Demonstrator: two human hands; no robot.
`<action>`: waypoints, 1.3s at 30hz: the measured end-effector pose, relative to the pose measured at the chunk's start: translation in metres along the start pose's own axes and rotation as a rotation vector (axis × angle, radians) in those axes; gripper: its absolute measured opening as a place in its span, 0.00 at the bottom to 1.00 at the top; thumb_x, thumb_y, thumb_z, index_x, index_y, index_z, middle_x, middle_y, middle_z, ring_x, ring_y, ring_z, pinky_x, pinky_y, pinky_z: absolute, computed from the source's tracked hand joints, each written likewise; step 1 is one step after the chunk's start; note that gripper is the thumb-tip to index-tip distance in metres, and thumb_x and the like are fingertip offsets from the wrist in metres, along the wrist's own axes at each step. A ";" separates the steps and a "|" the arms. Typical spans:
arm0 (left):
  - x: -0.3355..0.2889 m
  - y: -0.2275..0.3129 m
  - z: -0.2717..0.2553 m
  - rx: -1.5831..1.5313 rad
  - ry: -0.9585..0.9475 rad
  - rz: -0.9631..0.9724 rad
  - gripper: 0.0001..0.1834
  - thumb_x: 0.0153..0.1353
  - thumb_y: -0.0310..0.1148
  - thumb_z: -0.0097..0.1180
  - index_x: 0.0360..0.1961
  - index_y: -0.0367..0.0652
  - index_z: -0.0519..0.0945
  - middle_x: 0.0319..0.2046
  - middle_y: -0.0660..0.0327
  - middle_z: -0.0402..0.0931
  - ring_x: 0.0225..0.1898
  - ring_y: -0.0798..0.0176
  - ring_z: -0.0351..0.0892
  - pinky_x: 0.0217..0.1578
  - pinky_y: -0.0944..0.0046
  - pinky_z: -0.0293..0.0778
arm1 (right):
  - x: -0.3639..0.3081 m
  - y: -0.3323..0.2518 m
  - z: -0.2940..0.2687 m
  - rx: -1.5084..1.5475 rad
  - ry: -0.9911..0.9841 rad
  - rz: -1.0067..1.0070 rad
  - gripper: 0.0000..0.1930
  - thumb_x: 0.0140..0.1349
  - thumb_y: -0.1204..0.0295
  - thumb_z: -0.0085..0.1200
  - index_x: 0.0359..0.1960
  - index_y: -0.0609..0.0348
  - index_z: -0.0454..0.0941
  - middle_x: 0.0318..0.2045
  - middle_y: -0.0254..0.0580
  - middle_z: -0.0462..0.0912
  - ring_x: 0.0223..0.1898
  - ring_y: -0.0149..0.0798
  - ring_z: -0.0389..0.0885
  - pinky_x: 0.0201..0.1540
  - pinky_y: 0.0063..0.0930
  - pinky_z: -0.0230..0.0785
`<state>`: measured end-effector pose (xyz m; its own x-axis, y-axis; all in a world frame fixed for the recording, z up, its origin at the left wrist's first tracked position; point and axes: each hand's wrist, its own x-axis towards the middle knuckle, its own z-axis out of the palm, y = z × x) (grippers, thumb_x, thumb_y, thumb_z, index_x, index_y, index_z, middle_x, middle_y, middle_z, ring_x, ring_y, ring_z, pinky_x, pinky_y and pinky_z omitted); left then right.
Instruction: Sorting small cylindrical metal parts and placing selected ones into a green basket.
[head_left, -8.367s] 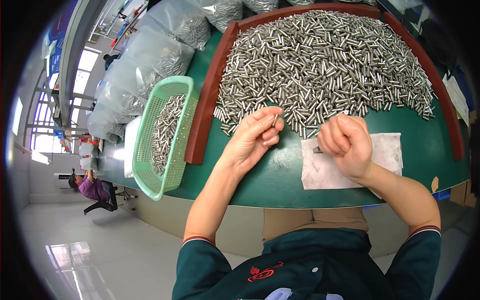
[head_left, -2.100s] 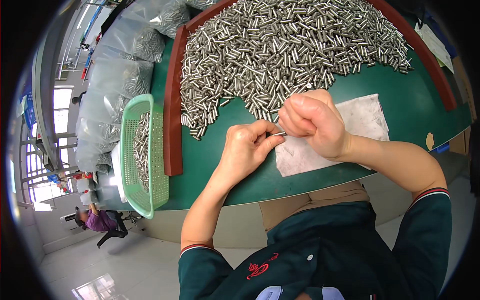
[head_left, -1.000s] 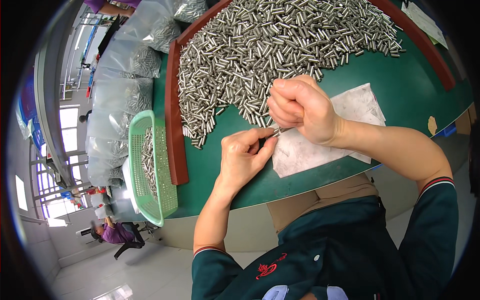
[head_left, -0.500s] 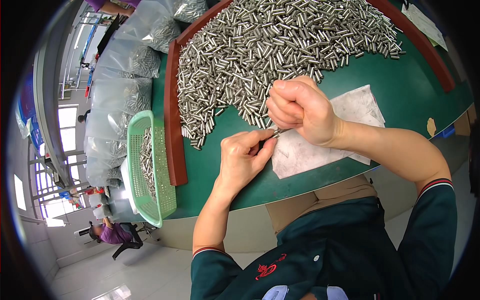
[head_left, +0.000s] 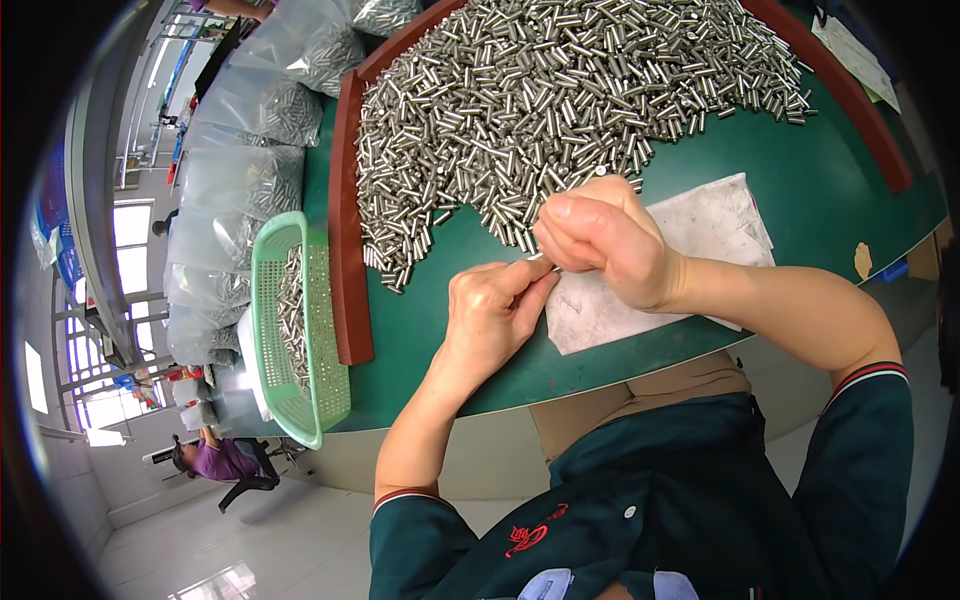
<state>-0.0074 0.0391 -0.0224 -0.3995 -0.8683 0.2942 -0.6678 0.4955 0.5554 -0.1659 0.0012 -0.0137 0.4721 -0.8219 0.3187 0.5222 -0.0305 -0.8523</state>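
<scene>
My left hand [head_left: 498, 312] is closed, with thumb and forefinger pinched on a small metal pin, of which only a shiny bit shows at the fingertips. Right against those fingertips is my right hand [head_left: 612, 245], curled into a fist; whatever it holds is hidden inside. Both hands are above the near part of the green tabletop [head_left: 420, 340]. Just beyond them spreads a large heap of short, shiny metal pins [head_left: 520, 120]. Beneath my right hand and wrist lies a smudged white sheet [head_left: 715, 225].
Dark red rails [head_left: 352, 230] border the heap. A green plastic basket [head_left: 318, 380] holding pins stands left of the rail, beside clear bags [head_left: 275, 180] filled with pins. Papers [head_left: 855, 60] lie at the far right. Another person [head_left: 225, 460] sits in the background, lower left.
My right fist has come down toward me, meeting the left fingertips; the pin that showed between the hands is now mostly covered. The left hand stays nearly in place.
</scene>
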 end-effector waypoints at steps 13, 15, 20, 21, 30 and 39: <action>0.018 0.012 -0.008 0.426 -0.156 0.228 0.09 0.39 0.24 0.53 0.12 0.42 0.64 0.08 0.60 0.65 0.13 0.58 0.69 0.15 0.60 0.65 | 0.001 -0.001 -0.002 0.122 0.036 0.061 0.20 0.58 0.70 0.32 0.06 0.54 0.51 0.07 0.29 0.52 0.12 0.25 0.49 0.16 0.21 0.43; 0.019 0.017 -0.009 0.439 -0.158 0.187 0.08 0.39 0.24 0.51 0.13 0.41 0.65 0.08 0.58 0.66 0.13 0.57 0.69 0.16 0.59 0.65 | 0.000 -0.004 -0.001 0.140 0.042 0.075 0.21 0.58 0.70 0.32 0.06 0.54 0.51 0.06 0.29 0.53 0.12 0.25 0.49 0.16 0.20 0.43; 0.016 0.010 -0.016 -0.127 -0.112 -0.349 0.04 0.45 0.27 0.56 0.23 0.39 0.76 0.10 0.64 0.66 0.11 0.72 0.62 0.16 0.72 0.62 | 0.000 -0.003 -0.004 0.154 0.060 0.091 0.20 0.58 0.69 0.34 0.06 0.53 0.52 0.06 0.30 0.53 0.11 0.26 0.49 0.16 0.21 0.43; 0.016 0.000 -0.018 -0.408 -0.060 -0.451 0.02 0.47 0.25 0.54 0.24 0.39 0.76 0.12 0.71 0.65 0.14 0.79 0.58 0.18 0.78 0.58 | -0.001 -0.004 -0.005 0.164 0.056 0.092 0.20 0.58 0.69 0.34 0.06 0.53 0.51 0.06 0.30 0.53 0.11 0.26 0.49 0.16 0.21 0.43; 0.019 -0.024 -0.030 -1.586 0.067 -0.651 0.07 0.59 0.34 0.46 0.33 0.41 0.69 0.27 0.64 0.68 0.18 0.80 0.54 0.15 0.81 0.52 | 0.004 -0.002 0.000 0.222 0.043 0.152 0.21 0.59 0.68 0.33 0.07 0.55 0.51 0.06 0.31 0.54 0.11 0.26 0.48 0.16 0.22 0.43; 0.019 -0.023 -0.032 -1.534 0.159 -0.647 0.12 0.60 0.33 0.45 0.39 0.36 0.71 0.28 0.61 0.73 0.17 0.80 0.55 0.15 0.81 0.52 | 0.005 0.001 0.000 0.240 0.067 0.142 0.21 0.59 0.68 0.33 0.07 0.53 0.51 0.06 0.30 0.52 0.11 0.26 0.46 0.15 0.22 0.41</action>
<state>0.0204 0.0107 -0.0041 -0.1947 -0.9473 -0.2543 0.5442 -0.3201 0.7755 -0.1630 -0.0023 -0.0128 0.5088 -0.8443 0.1681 0.6110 0.2166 -0.7614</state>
